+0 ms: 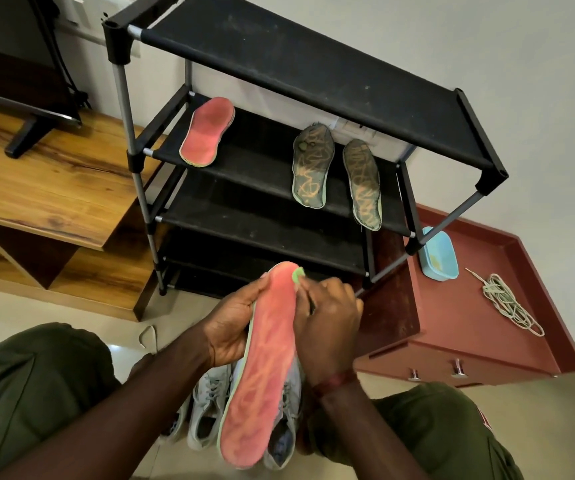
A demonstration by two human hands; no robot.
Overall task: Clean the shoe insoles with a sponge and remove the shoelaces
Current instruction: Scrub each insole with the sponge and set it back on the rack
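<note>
L hand grips pink insole by left edge, held lengthwise over grey shoes on floor, near. R hand pinches green sponge, pressed on insole's far tip. Shoe rack beyond: 2nd pink insole on shelf, left; two dark insoles to its right. Laces heaped on red counter, far right, near blue tub.

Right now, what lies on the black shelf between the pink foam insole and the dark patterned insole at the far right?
A second dark insole with orange markings, nearer the far-right insole than the pink insole; the head view shows it.
</note>
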